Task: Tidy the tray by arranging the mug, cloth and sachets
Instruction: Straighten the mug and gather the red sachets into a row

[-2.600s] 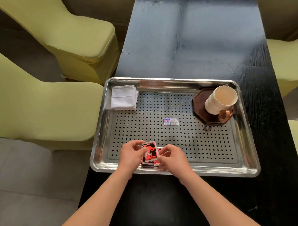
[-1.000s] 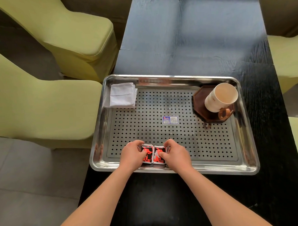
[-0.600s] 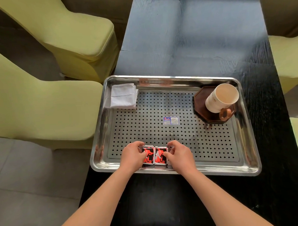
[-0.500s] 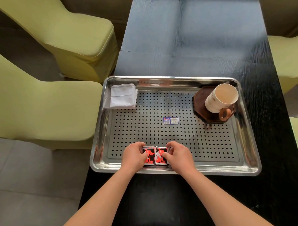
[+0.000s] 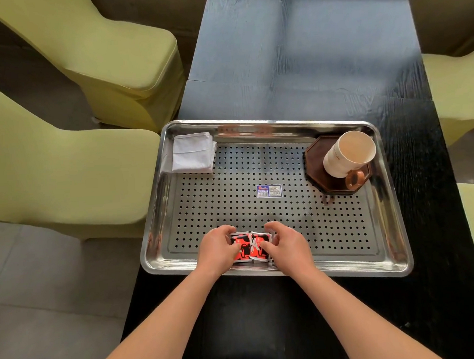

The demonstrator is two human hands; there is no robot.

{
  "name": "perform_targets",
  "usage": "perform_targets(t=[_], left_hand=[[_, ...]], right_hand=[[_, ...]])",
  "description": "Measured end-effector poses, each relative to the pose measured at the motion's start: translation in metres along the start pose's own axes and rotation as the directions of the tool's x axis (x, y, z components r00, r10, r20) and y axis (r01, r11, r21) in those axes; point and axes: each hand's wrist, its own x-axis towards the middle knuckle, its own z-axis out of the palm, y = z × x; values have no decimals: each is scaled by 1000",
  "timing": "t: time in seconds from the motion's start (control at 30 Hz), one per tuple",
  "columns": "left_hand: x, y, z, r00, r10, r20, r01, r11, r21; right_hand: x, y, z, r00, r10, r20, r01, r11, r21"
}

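Fingers [image 5: 227, 230] of our left hand [image 5: 216, 251] and right hand [image 5: 289, 248] curl round the sachets [image 5: 247, 251], pinching them side by side at six o'clock on the tray [image 5: 343, 270]; we should square their edges gently against the near rim.

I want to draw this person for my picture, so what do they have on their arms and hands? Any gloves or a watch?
Nothing is worn that shows. The left hand and right hand are bare: no gloves, and no rings in view. The left forearm and right forearm are bare too, with no sleeves, watch, bracelets or markings in the picture.
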Motion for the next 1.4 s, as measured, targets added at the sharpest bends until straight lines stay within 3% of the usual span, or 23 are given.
perform_targets(t=[0.17, 0.57, 0.87, 1.4], left_hand=[[0, 1, 1, 1000, 4, -9, -4, 1000, 28], [1, 1, 4, 1000, 14, -8, -13, 999, 44], [-5, 1, 1, 998, -8, -61, 7, 1000, -17], [-9, 0, 6, 999, -5, -44, 5, 1000, -11]], right_hand=[[3, -5, 2, 997, -44, 71, 49, 996, -78], [2, -4, 7, 992, -97, 76, 108, 984, -142], [-6, -2, -3, 999, 19, -44, -22, 997, -73], [-8, -4, -1, 1000, 7, 18, -6, 997, -71]])
